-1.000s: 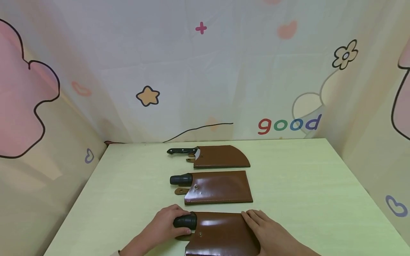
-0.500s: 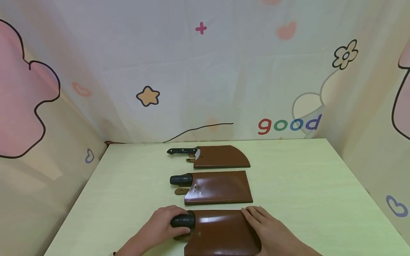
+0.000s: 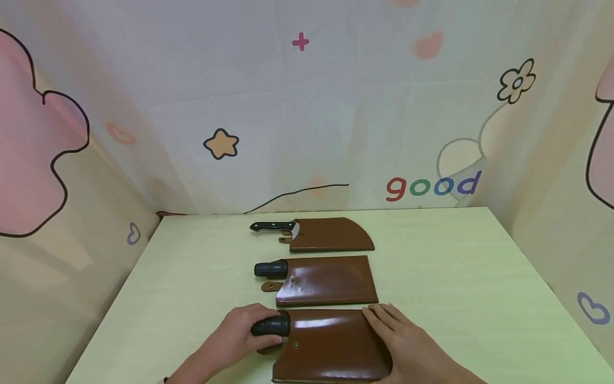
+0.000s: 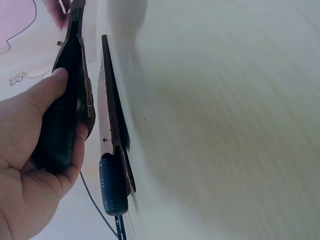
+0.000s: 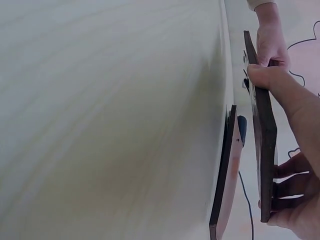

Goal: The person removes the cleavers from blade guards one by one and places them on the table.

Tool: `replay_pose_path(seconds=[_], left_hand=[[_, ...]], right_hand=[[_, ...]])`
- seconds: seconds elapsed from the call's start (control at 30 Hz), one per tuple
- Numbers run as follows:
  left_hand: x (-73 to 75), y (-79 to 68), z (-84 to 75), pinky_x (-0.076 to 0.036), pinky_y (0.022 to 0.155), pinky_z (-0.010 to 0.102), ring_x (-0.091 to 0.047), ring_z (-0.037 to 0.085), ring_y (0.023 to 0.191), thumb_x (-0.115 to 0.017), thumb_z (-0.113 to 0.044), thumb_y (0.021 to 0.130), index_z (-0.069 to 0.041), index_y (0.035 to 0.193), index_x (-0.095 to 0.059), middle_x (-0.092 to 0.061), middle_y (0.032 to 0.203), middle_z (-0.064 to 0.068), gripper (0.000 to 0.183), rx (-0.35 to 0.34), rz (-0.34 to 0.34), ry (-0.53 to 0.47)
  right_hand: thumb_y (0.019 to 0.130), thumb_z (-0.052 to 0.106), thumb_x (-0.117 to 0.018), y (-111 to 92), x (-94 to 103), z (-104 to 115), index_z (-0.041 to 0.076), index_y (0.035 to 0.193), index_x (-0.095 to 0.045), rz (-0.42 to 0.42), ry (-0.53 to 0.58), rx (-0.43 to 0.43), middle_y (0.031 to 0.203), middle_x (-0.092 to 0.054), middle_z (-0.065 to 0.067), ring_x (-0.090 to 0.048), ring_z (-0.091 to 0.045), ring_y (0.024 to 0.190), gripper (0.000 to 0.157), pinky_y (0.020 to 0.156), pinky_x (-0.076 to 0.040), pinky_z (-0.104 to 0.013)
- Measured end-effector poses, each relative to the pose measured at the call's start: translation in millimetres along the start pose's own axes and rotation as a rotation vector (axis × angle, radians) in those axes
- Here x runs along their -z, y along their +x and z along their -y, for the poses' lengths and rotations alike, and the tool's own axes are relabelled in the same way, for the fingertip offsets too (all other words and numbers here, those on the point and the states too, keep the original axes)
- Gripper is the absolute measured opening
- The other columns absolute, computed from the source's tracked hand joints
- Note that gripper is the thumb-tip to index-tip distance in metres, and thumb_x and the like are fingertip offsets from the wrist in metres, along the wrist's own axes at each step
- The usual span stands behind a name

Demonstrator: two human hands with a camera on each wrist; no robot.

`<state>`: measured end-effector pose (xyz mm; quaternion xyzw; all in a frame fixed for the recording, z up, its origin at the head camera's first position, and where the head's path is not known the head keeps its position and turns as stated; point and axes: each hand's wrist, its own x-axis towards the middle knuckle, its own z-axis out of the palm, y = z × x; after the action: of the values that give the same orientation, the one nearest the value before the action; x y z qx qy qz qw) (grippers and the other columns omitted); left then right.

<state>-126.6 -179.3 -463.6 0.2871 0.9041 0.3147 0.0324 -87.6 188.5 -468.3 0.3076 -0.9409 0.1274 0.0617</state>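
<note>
A cleaver in a brown leather sheath (image 3: 336, 344) is held nearest the person, its black handle (image 3: 270, 326) pointing left. My left hand (image 3: 235, 333) wraps round that handle, thumb along the near side, as the left wrist view also shows on the handle (image 4: 57, 125). At the sheath's far end, my right hand (image 3: 410, 346) grips it between thumb and fingers across its width. Both wrist views show the cleaver raised off the tabletop. Just beyond it lies a second sheathed cleaver (image 3: 331, 282), its black handle also to the left.
At the back of the pale green table (image 3: 460, 298) lies a third sheathed knife (image 3: 331, 234) with a rounded tip and a riveted black handle. A small sheath strap (image 3: 272, 287) sticks out by the middle cleaver. A printed curtain (image 3: 307, 117) encloses the table's back and sides.
Both hands have moved the nearest sheathed cleaver away from the person and slightly left, closer to the middle one. Its lower edge now shows. The other two have stayed put.
</note>
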Motion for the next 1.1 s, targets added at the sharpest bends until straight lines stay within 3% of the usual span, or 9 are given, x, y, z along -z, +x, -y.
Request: replay_pose_path(seconds=[0.13,0.27,0.47,0.77,1.0,1.1], left_hand=[[2.8,0.4,-2.9,-0.053,0.076,0.028,-0.063,0.007,0.09,-0.08,-0.047,0.087,-0.017,0.116,-0.074,-0.07,0.104,-0.008,0.042,0.036,-0.003,0.001],[4.6,-1.3,-4.9,-0.053,0.074,0.026,-0.061,0.006,0.09,-0.079,-0.049,0.086,-0.014,0.121,-0.074,-0.068,0.104,-0.008,0.049,0.019,-0.036,0.018],[8.9,-2.7,-4.6,-0.052,0.074,0.026,-0.061,0.006,0.089,-0.077,-0.048,0.087,-0.017,0.121,-0.075,-0.07,0.104,-0.009,0.046,0.011,-0.048,0.02],[8.2,-3.1,0.5,-0.051,0.072,0.025,-0.06,0.005,0.088,-0.075,-0.05,0.088,-0.018,0.12,-0.075,-0.07,0.106,-0.008,0.046,0.032,-0.005,-0.017],[8.4,-1.0,0.8,-0.051,0.073,0.026,-0.061,0.006,0.09,-0.074,-0.052,0.089,-0.018,0.122,-0.075,-0.07,0.108,-0.008,0.048,0.044,0.019,-0.029],[9.3,-1.0,0.3,-0.05,0.073,0.026,-0.061,0.007,0.089,-0.073,-0.053,0.089,-0.017,0.122,-0.075,-0.071,0.108,-0.007,0.049,0.05,0.035,-0.027]], right_hand=[[0.067,0.095,-0.057,2.0,0.8,1.6,-0.001,0.147,-0.05,-0.025,-0.017,0.015,0.145,-0.056,-0.017,-0.053,-0.033,0.132,0.126,0.091,-0.057,-0.043],[0.068,0.093,-0.06,4.0,3.1,2.7,-0.003,0.146,-0.051,-0.067,-0.044,0.053,0.144,-0.057,-0.018,-0.053,-0.034,0.131,0.123,0.092,-0.056,-0.044],[0.07,0.089,-0.065,5.7,4.5,3.2,-0.005,0.144,-0.052,-0.112,-0.061,0.101,0.142,-0.058,-0.02,-0.055,-0.037,0.129,0.12,0.092,-0.056,-0.045],[0.068,0.092,-0.06,5.3,5.6,5.0,-0.002,0.145,-0.051,-0.058,-0.016,0.062,0.144,-0.057,-0.019,-0.054,-0.036,0.129,0.122,0.093,-0.055,-0.047],[0.066,0.095,-0.058,5.2,6.6,4.3,0.001,0.148,-0.049,0.036,0.033,-0.016,0.148,-0.053,-0.016,-0.051,-0.034,0.133,0.125,0.094,-0.055,-0.049],[0.066,0.095,-0.058,4.6,5.9,3.1,0.001,0.148,-0.05,0.032,0.031,-0.008,0.148,-0.053,-0.017,-0.051,-0.036,0.133,0.125,0.095,-0.055,-0.049]])
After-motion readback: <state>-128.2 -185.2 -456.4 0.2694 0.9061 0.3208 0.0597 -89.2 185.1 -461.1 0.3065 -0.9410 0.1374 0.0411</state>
